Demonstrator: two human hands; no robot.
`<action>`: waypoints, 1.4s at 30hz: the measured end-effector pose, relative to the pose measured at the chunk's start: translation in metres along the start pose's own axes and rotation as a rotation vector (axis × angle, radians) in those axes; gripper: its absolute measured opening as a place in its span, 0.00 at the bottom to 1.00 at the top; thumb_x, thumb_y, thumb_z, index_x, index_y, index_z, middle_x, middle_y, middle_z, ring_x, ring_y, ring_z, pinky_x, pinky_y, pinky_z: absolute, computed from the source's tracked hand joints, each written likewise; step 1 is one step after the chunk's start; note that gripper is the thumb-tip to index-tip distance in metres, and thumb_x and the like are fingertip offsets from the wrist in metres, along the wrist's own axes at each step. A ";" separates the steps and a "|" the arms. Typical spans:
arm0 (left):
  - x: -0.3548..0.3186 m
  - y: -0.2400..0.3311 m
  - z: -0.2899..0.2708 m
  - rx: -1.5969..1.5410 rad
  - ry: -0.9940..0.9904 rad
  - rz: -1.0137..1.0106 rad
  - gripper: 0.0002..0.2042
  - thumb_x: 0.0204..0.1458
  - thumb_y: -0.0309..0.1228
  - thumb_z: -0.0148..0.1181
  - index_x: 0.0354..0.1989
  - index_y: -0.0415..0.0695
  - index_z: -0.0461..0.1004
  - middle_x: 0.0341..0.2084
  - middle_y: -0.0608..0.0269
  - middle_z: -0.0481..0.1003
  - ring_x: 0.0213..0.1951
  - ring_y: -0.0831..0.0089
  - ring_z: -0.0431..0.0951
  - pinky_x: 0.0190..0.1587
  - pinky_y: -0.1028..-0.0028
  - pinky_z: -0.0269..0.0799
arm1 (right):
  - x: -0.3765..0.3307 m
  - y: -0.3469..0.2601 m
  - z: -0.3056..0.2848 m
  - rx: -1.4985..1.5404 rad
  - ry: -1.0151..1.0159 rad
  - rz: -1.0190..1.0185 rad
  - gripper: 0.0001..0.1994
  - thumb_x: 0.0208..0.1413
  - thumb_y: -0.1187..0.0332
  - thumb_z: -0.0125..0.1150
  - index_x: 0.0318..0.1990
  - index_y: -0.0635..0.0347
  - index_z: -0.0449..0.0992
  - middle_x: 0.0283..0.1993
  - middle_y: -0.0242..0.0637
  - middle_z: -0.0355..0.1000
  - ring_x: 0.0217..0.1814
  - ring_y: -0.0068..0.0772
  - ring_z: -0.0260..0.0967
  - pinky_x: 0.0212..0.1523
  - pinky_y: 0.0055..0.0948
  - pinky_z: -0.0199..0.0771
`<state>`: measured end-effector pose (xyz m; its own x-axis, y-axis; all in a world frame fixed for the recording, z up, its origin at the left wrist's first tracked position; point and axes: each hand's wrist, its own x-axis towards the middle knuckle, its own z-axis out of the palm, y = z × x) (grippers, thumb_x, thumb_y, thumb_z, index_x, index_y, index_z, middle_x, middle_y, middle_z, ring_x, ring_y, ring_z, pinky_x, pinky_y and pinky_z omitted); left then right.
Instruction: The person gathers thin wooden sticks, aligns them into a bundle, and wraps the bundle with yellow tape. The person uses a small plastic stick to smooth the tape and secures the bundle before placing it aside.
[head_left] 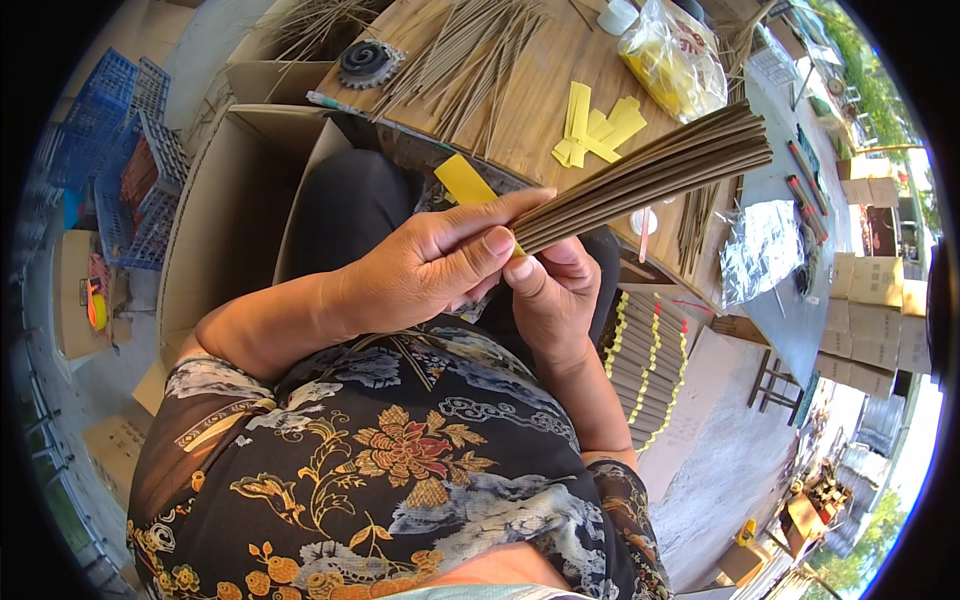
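A thick bundle of thin brown incense sticks [650, 175] slants up to the right in front of me, its far ends fanned out. My left hand [430, 250] is closed around its near end, thumb on top. Against the underside, my right hand [555, 300] pinches the same end, its thumb beside the left thumb. A yellow paper strip [463, 180] sticks out behind my left fingers; a bit of yellow shows under the thumbs, at the bundle. How far the strip goes round is hidden by my fingers.
On the wooden table [545, 75] lie loose incense sticks [455, 60], yellow paper strips [600, 130], a dark coiled object [368, 63] and a plastic bag [680, 65]. Yellow-banded bundles [650, 370] lie low at right. An open cardboard box [235, 190] and blue crates [140, 185] stand left.
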<state>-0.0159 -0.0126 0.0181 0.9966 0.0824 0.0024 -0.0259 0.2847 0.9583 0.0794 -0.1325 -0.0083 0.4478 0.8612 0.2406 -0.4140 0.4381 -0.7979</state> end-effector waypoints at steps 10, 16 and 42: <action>0.000 0.005 0.001 -0.215 -0.060 -0.069 0.40 0.55 0.41 0.47 0.61 0.46 0.20 0.19 0.68 0.62 0.19 0.86 0.62 0.18 0.87 0.59 | 0.001 0.001 -0.003 0.003 -0.069 -0.081 0.12 0.47 0.70 0.60 0.36 0.70 0.70 0.38 0.41 0.65 0.34 0.38 0.70 0.33 0.31 0.77; 0.001 0.006 -0.003 -0.201 -0.118 -0.119 0.37 0.53 0.47 0.48 0.61 0.40 0.35 0.17 0.69 0.64 0.16 0.87 0.61 0.17 0.89 0.57 | 0.006 0.004 -0.014 -0.210 -0.108 -0.213 0.13 0.43 0.66 0.64 0.33 0.68 0.73 0.40 0.37 0.61 0.46 0.37 0.63 0.46 0.34 0.69; 0.008 0.004 -0.014 0.480 -0.010 0.090 0.17 0.57 0.38 0.45 0.46 0.36 0.67 0.21 0.68 0.68 0.22 0.84 0.64 0.24 0.84 0.62 | 0.013 -0.032 0.008 -0.316 0.353 0.316 0.07 0.45 0.72 0.58 0.31 0.66 0.71 0.21 0.29 0.67 0.19 0.14 0.60 0.20 0.13 0.58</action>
<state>-0.0089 0.0028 0.0184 0.9929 0.0764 0.0915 -0.0751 -0.1955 0.9778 0.0923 -0.1331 0.0249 0.6005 0.7760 -0.1930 -0.3381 0.0277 -0.9407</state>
